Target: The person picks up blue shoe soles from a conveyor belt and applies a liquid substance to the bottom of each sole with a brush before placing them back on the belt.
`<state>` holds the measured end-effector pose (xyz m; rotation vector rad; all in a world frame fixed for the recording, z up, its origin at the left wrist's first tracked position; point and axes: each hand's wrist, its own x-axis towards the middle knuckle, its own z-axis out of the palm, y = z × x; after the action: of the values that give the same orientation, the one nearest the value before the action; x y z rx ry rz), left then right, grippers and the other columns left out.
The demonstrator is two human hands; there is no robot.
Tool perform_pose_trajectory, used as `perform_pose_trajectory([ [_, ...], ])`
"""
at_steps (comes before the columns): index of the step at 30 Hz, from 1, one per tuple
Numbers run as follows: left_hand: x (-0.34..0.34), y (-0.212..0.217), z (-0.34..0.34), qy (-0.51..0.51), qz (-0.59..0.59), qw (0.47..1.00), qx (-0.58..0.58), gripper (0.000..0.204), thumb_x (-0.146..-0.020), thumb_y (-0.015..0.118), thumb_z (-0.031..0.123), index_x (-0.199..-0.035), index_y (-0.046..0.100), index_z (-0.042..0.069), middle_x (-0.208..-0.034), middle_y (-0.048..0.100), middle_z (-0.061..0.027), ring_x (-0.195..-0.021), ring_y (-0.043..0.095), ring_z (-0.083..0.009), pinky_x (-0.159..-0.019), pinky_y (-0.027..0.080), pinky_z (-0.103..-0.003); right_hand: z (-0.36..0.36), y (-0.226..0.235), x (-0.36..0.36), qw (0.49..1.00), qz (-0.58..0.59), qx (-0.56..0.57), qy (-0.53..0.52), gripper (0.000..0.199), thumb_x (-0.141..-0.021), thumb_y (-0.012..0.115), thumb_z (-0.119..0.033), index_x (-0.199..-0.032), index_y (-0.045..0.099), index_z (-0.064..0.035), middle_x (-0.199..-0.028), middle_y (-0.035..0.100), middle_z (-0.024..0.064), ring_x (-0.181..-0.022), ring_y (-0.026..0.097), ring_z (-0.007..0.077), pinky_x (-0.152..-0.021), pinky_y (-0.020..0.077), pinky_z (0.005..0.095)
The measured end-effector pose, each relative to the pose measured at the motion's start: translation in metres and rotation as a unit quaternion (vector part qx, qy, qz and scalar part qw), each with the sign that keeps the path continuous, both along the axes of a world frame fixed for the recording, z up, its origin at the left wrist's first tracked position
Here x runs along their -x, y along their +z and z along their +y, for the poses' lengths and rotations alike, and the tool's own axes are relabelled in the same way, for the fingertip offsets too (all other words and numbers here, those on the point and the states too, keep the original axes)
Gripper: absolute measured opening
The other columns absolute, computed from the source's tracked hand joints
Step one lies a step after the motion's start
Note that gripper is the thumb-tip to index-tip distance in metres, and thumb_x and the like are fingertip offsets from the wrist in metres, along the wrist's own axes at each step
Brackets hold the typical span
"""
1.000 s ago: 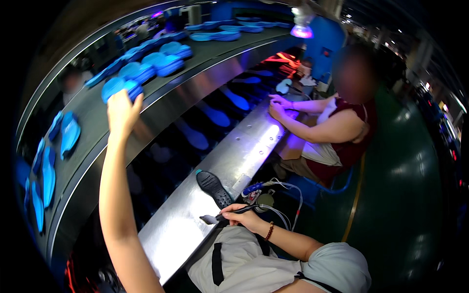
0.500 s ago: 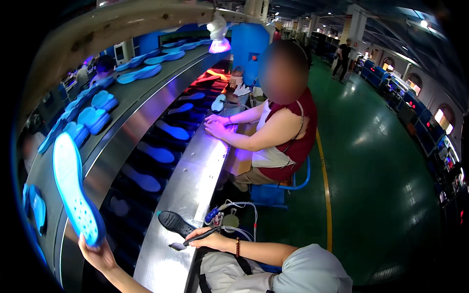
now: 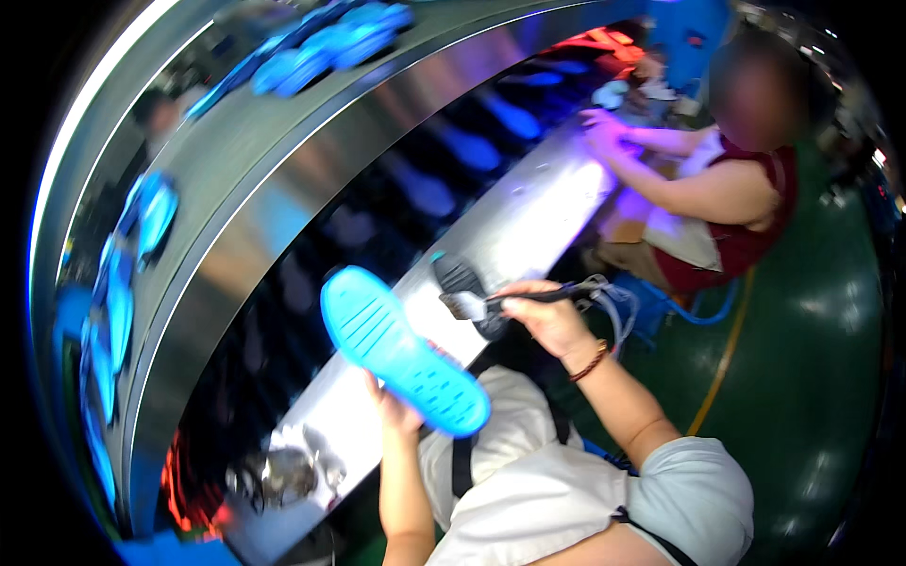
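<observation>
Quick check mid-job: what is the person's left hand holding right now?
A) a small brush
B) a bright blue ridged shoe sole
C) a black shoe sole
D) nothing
B: the left hand grips the bright blue ridged shoe sole from below, while the right hand holds the small brush.

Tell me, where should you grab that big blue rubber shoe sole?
Probably at its rounded end nearest the person, from underneath. The blue rubber shoe sole lies tilted with its grooved face up, and the left hand already cups that end from below. That leaves the top open to the brush in the right hand.
</observation>
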<state>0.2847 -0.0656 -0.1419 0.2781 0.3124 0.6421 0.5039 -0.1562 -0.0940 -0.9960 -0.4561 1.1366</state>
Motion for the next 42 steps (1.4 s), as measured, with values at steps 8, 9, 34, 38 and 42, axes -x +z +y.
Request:
perform_pose_trajectory([
  [8, -0.002, 0.022, -0.01, 0.021, -0.029, 0.999, 0.041, 0.101, -0.068, 0.012, 0.082, -0.131, 0.031, 0.005, -0.111, 0.05, -0.026, -0.098, 0.053, -0.0392, -0.086, 0.042, -0.051, 0.06, -0.003, 0.049, 0.994, 0.038, 0.0, 0.1, 0.02, -0.077, 0.06, -0.005, -0.095, 0.059, 0.0034, -0.084, 0.062, 0.0073, -0.077, 0.057, 0.0098, -0.07, 0.0455, 0.0216],
  [9, -0.003, 0.022, -0.012, 0.016, -0.037, 0.999, 0.031, 0.101, -0.068, 0.012, 0.082, -0.131, 0.031, 0.005, -0.111, 0.05, -0.0258, -0.098, 0.052, -0.039, -0.086, 0.042, -0.051, 0.068, -0.004, 0.049, 0.995, 0.033, -0.004, 0.098, 0.019, -0.078, 0.061, -0.006, -0.095, 0.06, 0.0028, -0.084, 0.062, 0.0069, -0.076, 0.057, 0.0095, -0.069, 0.0455, 0.0208],
  [34, 0.021, 0.023, -0.006, 0.133, 0.056, 0.989, 0.032, 0.089, -0.076, 0.01, 0.075, -0.128, 0.037, 0.008, -0.112, 0.052, -0.0194, -0.1, 0.053, -0.0321, -0.087, 0.042, -0.048, 0.036, 0.054, 0.061, 0.852, -0.412, -0.102, 0.305, 0.018, -0.071, 0.065, -0.006, -0.087, 0.064, 0.0008, -0.082, 0.065, 0.0107, -0.074, 0.062, 0.0157, -0.067, 0.0486, 0.0265],
  [38, 0.009, 0.032, -0.022, 0.035, -0.048, 0.997, -0.045, 0.087, -0.076, 0.014, 0.076, -0.134, 0.028, 0.013, -0.127, 0.043, -0.0129, -0.11, 0.048, -0.0302, -0.091, 0.04, -0.047, 0.066, 0.062, 0.069, 0.904, -0.367, -0.098, 0.197, 0.018, -0.076, 0.059, 0.001, -0.093, 0.062, 0.0034, -0.086, 0.064, 0.0093, -0.078, 0.058, 0.0101, -0.068, 0.0469, 0.0215],
  [42, 0.014, 0.035, -0.021, 0.104, -0.013, 0.994, -0.015, 0.085, -0.077, 0.018, 0.074, -0.133, 0.029, 0.011, -0.126, 0.043, -0.0143, -0.109, 0.049, -0.028, -0.091, 0.042, -0.043, 0.054, 0.063, 0.074, 0.814, -0.414, -0.235, 0.333, 0.021, -0.068, 0.067, -0.003, -0.088, 0.064, 0.0022, -0.089, 0.064, 0.014, -0.084, 0.063, 0.0229, -0.078, 0.0478, 0.0323],
])
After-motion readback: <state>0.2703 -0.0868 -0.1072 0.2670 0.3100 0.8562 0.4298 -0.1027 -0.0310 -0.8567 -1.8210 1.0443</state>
